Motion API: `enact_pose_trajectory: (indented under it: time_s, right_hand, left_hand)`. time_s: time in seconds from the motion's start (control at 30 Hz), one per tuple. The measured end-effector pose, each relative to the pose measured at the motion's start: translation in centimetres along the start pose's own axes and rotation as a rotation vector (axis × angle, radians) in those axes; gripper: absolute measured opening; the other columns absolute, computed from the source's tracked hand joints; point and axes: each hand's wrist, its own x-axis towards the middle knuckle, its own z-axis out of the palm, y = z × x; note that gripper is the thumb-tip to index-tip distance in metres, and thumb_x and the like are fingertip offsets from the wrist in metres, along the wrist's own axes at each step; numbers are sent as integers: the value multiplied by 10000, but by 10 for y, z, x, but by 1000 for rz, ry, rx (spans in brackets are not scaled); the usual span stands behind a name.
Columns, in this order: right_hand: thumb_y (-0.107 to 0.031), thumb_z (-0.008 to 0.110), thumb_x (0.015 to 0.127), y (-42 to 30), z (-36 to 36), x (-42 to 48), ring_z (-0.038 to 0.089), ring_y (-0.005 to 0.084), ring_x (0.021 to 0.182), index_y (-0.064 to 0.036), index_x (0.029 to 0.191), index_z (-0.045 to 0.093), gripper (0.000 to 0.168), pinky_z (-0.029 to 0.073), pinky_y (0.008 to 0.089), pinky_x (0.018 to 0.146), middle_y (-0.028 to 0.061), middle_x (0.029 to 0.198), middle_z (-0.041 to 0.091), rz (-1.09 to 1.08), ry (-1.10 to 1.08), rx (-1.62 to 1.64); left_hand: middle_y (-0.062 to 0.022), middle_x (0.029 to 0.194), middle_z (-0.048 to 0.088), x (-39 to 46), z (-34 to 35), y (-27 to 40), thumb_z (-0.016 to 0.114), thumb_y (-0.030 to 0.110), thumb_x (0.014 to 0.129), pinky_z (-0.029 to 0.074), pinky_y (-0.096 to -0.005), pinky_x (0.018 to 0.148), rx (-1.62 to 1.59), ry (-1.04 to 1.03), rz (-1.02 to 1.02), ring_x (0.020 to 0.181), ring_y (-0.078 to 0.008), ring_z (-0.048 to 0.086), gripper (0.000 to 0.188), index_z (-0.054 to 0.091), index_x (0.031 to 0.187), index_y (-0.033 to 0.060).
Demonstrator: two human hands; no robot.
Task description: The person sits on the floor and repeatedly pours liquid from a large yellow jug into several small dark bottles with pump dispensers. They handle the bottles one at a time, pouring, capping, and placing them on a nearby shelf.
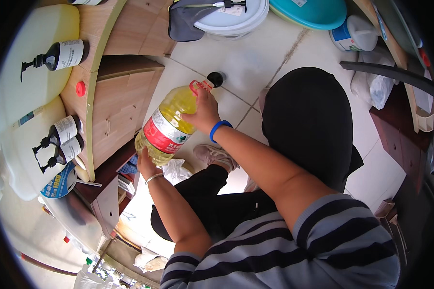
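Note:
A large clear plastic jug of yellow liquid [170,124], with a red and white label and a red neck handle, is tilted with its neck towards a small dark open-topped container [216,79] on the floor. My right hand [204,110], with a blue band at the wrist, grips the jug near its neck. My left hand [147,164], with a bracelet, supports the jug's base. The jug's mouth meets the container's rim; whether liquid flows cannot be told. A round red cap [80,89] lies on the wooden cabinet top at the left.
Black pump bottles [69,54] and large yellowish jugs [39,47] stand on the wooden cabinet [121,119]. White lidded buckets [231,18], a teal basin [314,12] and a white tub [358,34] sit on the tiled floor. Plastic bags [379,86] lie at the right.

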Motion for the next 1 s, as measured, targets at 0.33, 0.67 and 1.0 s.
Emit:
enact_pose_trajectory:
  time_s: [0.33, 0.67, 1.0]
  right_hand:
    - [-272, 854, 606, -8, -5, 1, 520, 353, 1083, -25, 1167, 450, 734, 418, 450, 948, 168, 1128, 559, 51, -91, 21]
    - [-283, 853, 612, -12, -6, 3, 499, 361, 1107, -19, 1179, 445, 747, 405, 465, 960, 195, 1147, 543, 91, -94, 52]
    - [-269, 853, 610, -12, -6, 2, 539, 355, 1050, -9, 1141, 460, 710, 436, 452, 916, 179, 1093, 565, 80, -35, 20]
  left_hand:
    - [-149, 1140, 640, -3, 2, 7, 647, 186, 902, 542, -366, 808, -23, -20, 43, 978, -251, 658, 405, 534, 1210, -51]
    - [-121, 1151, 649, -6, 7, 8, 658, 163, 907, 535, -354, 835, -46, -5, 133, 991, -229, 654, 368, 559, 1208, -27]
    - [-119, 1138, 654, 2, 2, 2, 615, 131, 934, 535, -335, 824, -82, -20, 198, 977, -210, 653, 317, 564, 1204, -27]
